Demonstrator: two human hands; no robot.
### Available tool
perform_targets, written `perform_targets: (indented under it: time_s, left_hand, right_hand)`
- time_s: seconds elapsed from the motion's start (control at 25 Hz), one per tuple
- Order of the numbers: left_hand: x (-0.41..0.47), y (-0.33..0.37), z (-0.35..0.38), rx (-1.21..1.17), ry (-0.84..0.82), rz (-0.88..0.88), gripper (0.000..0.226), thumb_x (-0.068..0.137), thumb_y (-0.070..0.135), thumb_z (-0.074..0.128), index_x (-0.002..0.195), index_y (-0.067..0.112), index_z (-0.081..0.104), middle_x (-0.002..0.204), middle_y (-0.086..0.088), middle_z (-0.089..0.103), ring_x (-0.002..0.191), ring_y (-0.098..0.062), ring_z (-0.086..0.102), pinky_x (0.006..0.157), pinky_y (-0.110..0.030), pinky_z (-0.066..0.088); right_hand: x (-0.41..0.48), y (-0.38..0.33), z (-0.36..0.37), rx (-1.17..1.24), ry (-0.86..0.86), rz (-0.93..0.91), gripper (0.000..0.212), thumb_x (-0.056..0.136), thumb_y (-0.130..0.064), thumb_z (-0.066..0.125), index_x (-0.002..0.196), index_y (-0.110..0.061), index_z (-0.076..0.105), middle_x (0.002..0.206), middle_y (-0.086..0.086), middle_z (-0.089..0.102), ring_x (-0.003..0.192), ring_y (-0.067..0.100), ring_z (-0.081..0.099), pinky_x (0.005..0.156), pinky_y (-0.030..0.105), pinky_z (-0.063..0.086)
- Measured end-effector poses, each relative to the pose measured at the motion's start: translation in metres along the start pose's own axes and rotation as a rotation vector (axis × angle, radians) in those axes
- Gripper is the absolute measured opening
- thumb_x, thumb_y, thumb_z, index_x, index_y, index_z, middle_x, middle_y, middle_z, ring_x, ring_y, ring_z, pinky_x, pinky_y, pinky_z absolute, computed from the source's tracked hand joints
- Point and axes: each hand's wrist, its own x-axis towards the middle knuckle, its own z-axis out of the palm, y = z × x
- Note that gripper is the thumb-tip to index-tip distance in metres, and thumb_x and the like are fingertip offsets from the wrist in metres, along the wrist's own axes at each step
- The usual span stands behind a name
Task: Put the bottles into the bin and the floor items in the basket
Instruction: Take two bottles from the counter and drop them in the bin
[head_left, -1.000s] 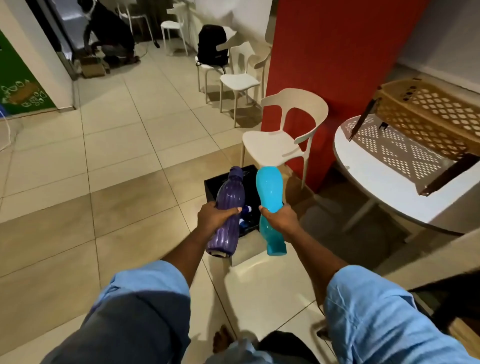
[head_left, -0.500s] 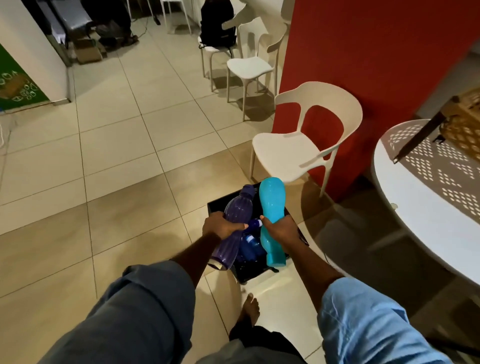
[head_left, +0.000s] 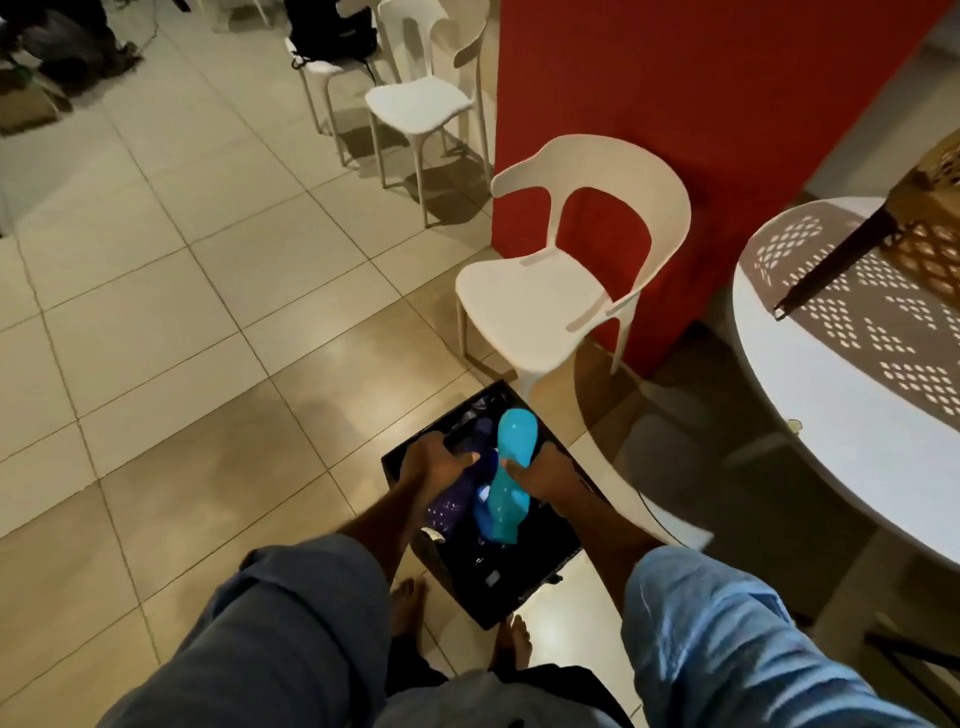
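Note:
A black square bin (head_left: 524, 592) stands on the floor tiles just in front of my bare feet. My left hand (head_left: 434, 465) grips a dark purple bottle (head_left: 449, 509) low inside the bin. My right hand (head_left: 545, 475) grips a turquoise bottle (head_left: 509, 483) around its waist, also down inside the bin. Another blue bottle (head_left: 482, 493) lies in the bin between the two. A tan perforated basket (head_left: 935, 239) rests on the round white table (head_left: 831, 395) at the right edge, only partly in view.
A white plastic chair (head_left: 550, 296) stands right behind the bin against a red wall (head_left: 675, 104). More white chairs (head_left: 421, 104), one with a black backpack (head_left: 332, 31), line the wall further back. Open tiled floor lies to the left.
I have stepped up to the bin and lowered both bottles from above it down into it. The view has tilted further down.

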Motion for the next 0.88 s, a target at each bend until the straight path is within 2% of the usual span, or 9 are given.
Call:
perform_targets:
  time_s: [0.08,0.12,0.16,0.24,0.4,0.56,0.68,0.88]
  left_hand:
    - [0.017,0.005,-0.004,0.039,-0.015,0.049,0.059,0.084,0.052,0.065,0.123,0.007,0.061,0.125,-0.013,0.065,0.114,-0.030,0.060,0.082,-0.028,0.043]
    - [0.025,0.008,-0.007,0.059,-0.033,0.082,0.058,0.087,0.050,0.063,0.125,0.005,0.060,0.128,-0.014,0.063,0.117,-0.031,0.058,0.086,-0.029,0.044]
    - [0.032,0.012,-0.010,0.074,-0.060,0.116,0.059,0.089,0.048,0.061,0.127,0.004,0.058,0.131,-0.015,0.060,0.121,-0.032,0.056,0.092,-0.031,0.043]
    - [0.041,0.017,-0.014,0.079,-0.107,0.183,0.059,0.091,0.046,0.059,0.131,0.002,0.056,0.134,-0.016,0.058,0.124,-0.032,0.053,0.098,-0.033,0.041]
    - [0.046,0.027,-0.024,0.123,-0.172,0.331,0.052,0.094,0.042,0.055,0.126,0.001,0.060,0.130,-0.018,0.061,0.121,-0.032,0.056,0.099,-0.035,0.042]
    - [0.039,0.032,-0.028,0.173,-0.239,0.452,0.057,0.095,0.042,0.055,0.138,0.005,0.052,0.137,-0.017,0.056,0.127,-0.031,0.052,0.102,-0.034,0.041]
    - [0.028,0.039,-0.021,0.199,-0.261,0.539,0.055,0.094,0.042,0.057,0.136,0.007,0.054,0.133,-0.016,0.060,0.123,-0.031,0.055,0.098,-0.033,0.043]
    - [-0.011,0.063,0.009,0.287,-0.352,0.657,0.051,0.095,0.042,0.056,0.132,0.008,0.058,0.130,-0.017,0.062,0.120,-0.032,0.057,0.099,-0.036,0.046]
  right_hand:
    - [0.003,-0.003,0.001,-0.079,0.032,0.011,0.054,0.090,-0.044,0.064,0.113,0.004,0.057,0.107,0.019,0.064,0.106,0.029,0.062,0.093,0.036,0.048]
    - [0.004,-0.005,0.000,-0.077,0.044,0.018,0.046,0.091,-0.041,0.062,0.102,0.004,0.060,0.098,0.020,0.065,0.101,0.029,0.063,0.091,0.036,0.048]
    - [0.004,-0.007,0.000,-0.066,0.052,0.031,0.044,0.093,-0.038,0.061,0.100,0.005,0.063,0.097,0.021,0.067,0.100,0.030,0.064,0.088,0.034,0.048]
    - [-0.001,-0.012,0.002,-0.073,0.079,0.055,0.045,0.094,-0.037,0.060,0.109,0.005,0.065,0.108,0.021,0.068,0.107,0.031,0.064,0.082,0.031,0.047]
    - [-0.016,-0.022,0.012,-0.079,0.174,0.101,0.049,0.093,-0.037,0.059,0.123,0.001,0.058,0.124,0.019,0.063,0.118,0.033,0.058,0.093,0.033,0.045]
    - [-0.037,-0.026,0.028,0.000,0.258,0.174,0.053,0.092,-0.037,0.061,0.128,-0.001,0.050,0.129,0.018,0.057,0.121,0.033,0.054,0.097,0.036,0.044]
    - [-0.056,-0.020,0.038,0.029,0.334,0.188,0.049,0.091,-0.035,0.062,0.127,-0.004,0.051,0.126,0.016,0.058,0.118,0.031,0.056,0.098,0.040,0.048]
    - [-0.099,0.013,0.029,0.041,0.412,0.165,0.045,0.088,-0.030,0.061,0.130,-0.013,0.053,0.127,0.010,0.061,0.115,0.029,0.058,0.096,0.040,0.050]
